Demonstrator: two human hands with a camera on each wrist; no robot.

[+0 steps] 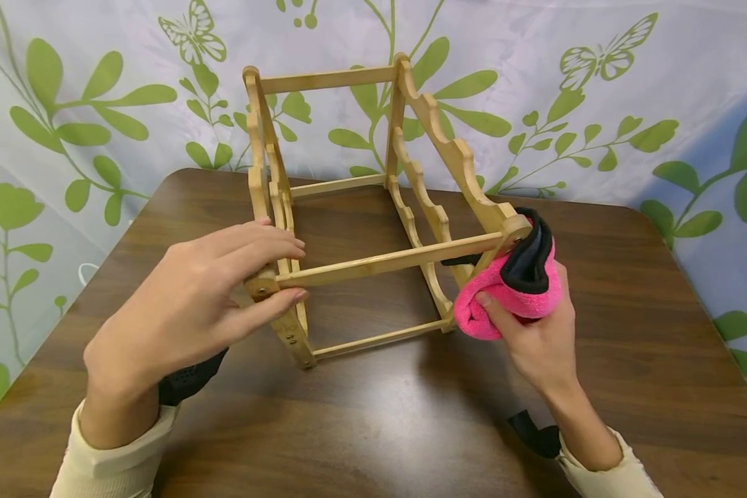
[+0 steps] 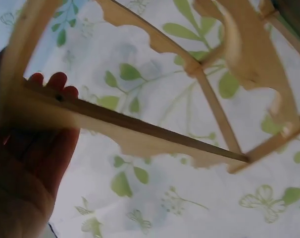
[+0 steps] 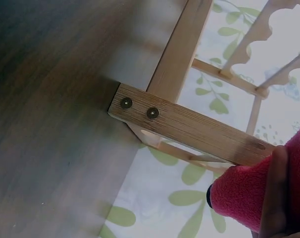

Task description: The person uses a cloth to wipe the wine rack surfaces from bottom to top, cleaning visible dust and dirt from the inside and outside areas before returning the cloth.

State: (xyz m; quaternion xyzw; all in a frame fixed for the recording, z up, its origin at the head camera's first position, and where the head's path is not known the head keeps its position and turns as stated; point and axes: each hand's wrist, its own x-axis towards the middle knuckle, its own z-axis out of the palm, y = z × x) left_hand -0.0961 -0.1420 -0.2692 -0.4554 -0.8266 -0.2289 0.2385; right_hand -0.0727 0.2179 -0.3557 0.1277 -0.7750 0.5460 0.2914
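Note:
A light wooden wine rack with scalloped rails stands at the middle of the table. My left hand grips its near left corner, fingers over the top and thumb below the front bar. In the left wrist view, fingertips show past the wooden edge. At the near right corner, my right hand holds a folded pink cloth with black trim against the upright post. The right wrist view shows the cloth wrapped at the upper end of that post, which has two screws near its lower end.
The rack stands on a dark brown wooden table with rounded back corners. Behind it hangs a white curtain printed with green leaves and butterflies. Black straps sit at both wrists, below cream sleeves.

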